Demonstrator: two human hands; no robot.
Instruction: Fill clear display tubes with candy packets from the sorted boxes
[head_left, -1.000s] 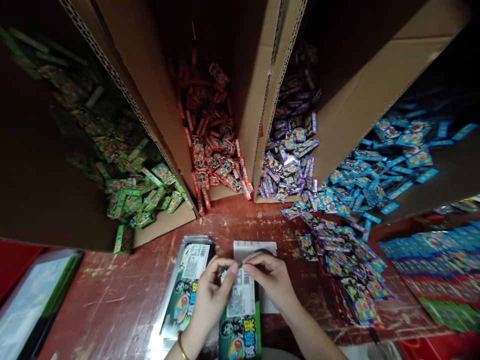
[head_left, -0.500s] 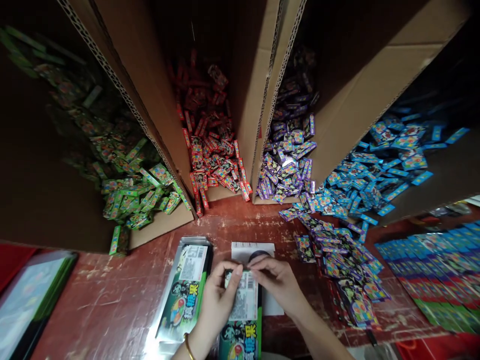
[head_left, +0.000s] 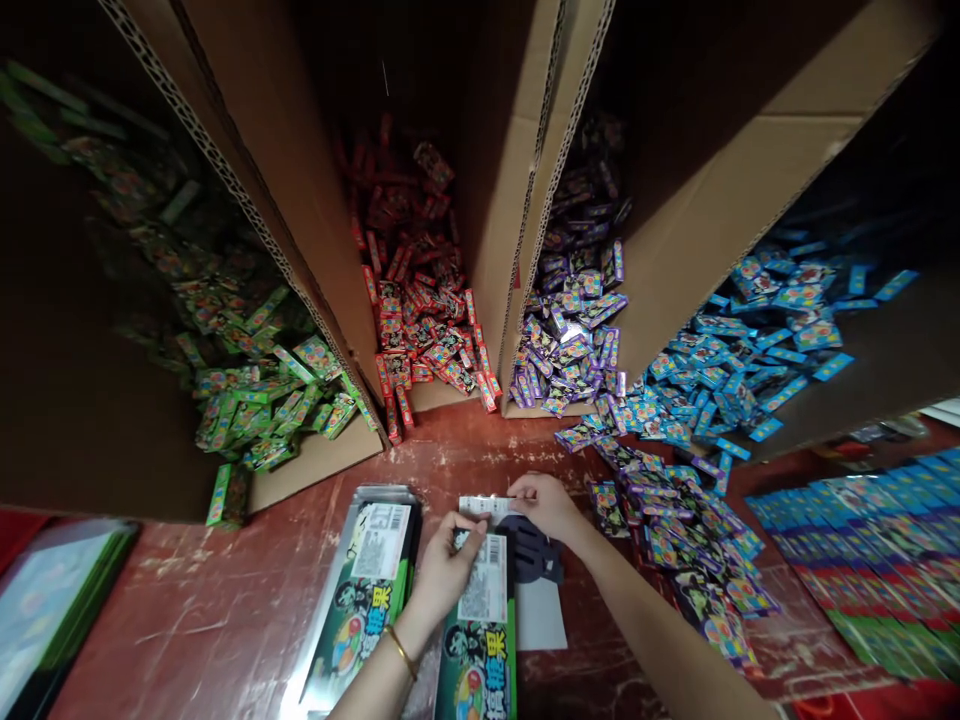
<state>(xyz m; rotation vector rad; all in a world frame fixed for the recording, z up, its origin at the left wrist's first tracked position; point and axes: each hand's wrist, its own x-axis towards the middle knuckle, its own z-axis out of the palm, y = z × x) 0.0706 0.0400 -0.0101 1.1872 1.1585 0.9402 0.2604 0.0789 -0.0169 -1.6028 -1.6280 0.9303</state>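
My left hand (head_left: 444,566) grips the top edge of a green printed pouch (head_left: 477,650) with a white barcode label, lying on the red table (head_left: 225,620). My right hand (head_left: 545,502) reaches just past it and pinches the edge of a white label strip (head_left: 484,506). Below that hand a black object (head_left: 529,552) rests on a white sheet (head_left: 541,616). A second pouch of the same kind (head_left: 365,598) lies to the left in clear wrapping.
Four open cardboard boxes hold small packs: green (head_left: 262,400), red (head_left: 420,330), purple (head_left: 570,340), blue (head_left: 742,345). Purple packs (head_left: 675,530) spill over the table at right. Rows of stacked packs (head_left: 862,545) lie far right, flat bags (head_left: 52,600) far left.
My right hand left the pouch's top and moved forward onto the white strip, and the black object now shows. My left hand stays on the pouch.
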